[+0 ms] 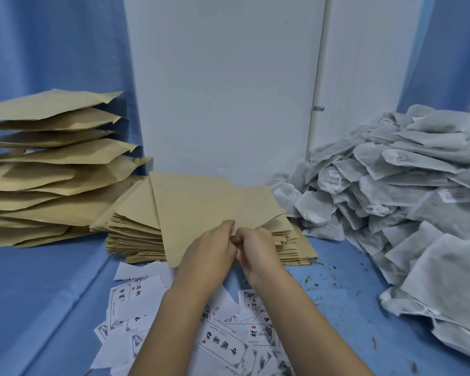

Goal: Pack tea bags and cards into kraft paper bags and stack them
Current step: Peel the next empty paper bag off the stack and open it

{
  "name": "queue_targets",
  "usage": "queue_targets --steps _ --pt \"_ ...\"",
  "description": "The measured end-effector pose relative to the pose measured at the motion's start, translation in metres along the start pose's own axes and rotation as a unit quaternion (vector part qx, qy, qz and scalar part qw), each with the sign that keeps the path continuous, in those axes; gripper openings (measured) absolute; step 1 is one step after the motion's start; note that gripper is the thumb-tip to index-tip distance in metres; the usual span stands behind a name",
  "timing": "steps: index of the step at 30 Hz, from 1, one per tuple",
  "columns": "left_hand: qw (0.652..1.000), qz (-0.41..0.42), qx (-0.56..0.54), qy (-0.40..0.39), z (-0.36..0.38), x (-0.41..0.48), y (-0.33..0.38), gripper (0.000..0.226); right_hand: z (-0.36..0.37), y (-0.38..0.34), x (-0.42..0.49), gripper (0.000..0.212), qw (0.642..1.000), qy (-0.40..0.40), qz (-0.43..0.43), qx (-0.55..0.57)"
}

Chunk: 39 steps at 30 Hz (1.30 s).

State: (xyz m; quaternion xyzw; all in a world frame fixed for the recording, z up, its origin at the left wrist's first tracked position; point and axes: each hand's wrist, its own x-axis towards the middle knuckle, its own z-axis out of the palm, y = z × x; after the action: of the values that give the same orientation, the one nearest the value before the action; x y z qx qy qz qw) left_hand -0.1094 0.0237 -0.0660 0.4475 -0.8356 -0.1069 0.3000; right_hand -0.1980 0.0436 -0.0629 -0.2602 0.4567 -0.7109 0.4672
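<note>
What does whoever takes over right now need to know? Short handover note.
Left hand and right hand: both pinch the near edge of one kraft bag lying atop the empty-bag stack.
Tea bags heaped at right; cards scattered nearest the person.
Done: pile of puffy bags at left, seemingly packed.
Left: open this bag, add tea bag and card, stack it; repeat.

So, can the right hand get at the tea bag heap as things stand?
Probably yes: the tea bag heap lies on that side, nothing blocking the way. But the right hand and left hand both pinch the top kraft bag, so it must let go first.
</note>
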Motion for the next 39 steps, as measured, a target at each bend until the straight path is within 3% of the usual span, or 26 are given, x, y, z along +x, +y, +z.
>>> queue_targets --steps 6,14,19,27,31,35,37,39 --pt "0.997 0.015 0.049 0.051 0.007 -0.001 0.002 0.041 0.001 -0.001 -0.002 0.026 0.998 -0.004 0.018 0.064" --pt "0.994 0.019 0.069 0.077 0.011 -0.005 0.007 0.063 0.001 -0.002 -0.005 0.031 0.997 0.044 0.012 0.069" --pt "0.994 0.005 0.053 0.099 0.009 -0.004 0.009 0.058 0.003 0.0 -0.007 0.033 0.994 0.081 0.016 0.066" --pt "0.986 0.043 0.08 0.141 0.0 -0.006 0.004 0.053 0.001 -0.003 -0.009 0.018 0.984 0.052 0.058 0.158" --pt "0.973 -0.017 0.107 0.205 -0.012 -0.009 -0.018 0.055 -0.015 -0.015 0.0 0.015 0.977 0.125 0.048 0.168" --pt "0.971 -0.075 0.106 0.202 -0.012 -0.009 -0.023 0.049 -0.025 -0.018 0.004 0.017 0.972 0.157 0.034 0.17" --pt "0.972 -0.086 0.087 0.199 -0.006 -0.009 -0.015 0.05 -0.021 -0.016 0.003 0.02 0.976 0.149 0.01 0.161" --pt "0.973 -0.087 0.037 0.209 -0.002 -0.009 -0.009 0.048 -0.017 -0.015 0.003 0.017 0.991 0.106 -0.047 0.073"
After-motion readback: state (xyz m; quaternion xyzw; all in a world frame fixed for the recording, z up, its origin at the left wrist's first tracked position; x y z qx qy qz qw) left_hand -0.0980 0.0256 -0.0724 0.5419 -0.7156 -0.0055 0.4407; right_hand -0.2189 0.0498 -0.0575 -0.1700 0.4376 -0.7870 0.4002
